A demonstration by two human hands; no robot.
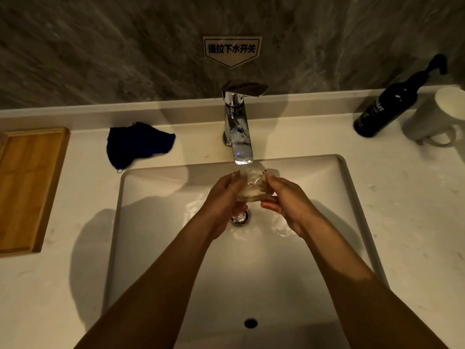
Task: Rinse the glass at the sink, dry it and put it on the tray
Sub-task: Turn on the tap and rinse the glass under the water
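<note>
A clear glass (254,185) is held over the white sink (161,248), just below the spout of the chrome faucet (237,127). My left hand (225,200) wraps its left side and my right hand (286,200) holds its right side. Water wets the basin around the drain (240,217). A crumpled dark blue cloth (137,143) lies on the counter left of the faucet. The wooden tray (27,187) rests at the far left edge of the counter.
A dark pump bottle (392,102) and a white mug (437,117) stand at the back right of the counter. A sign (232,50) is stuck on the grey stone wall above the faucet. An overflow hole (250,322) shows in the sink's near wall.
</note>
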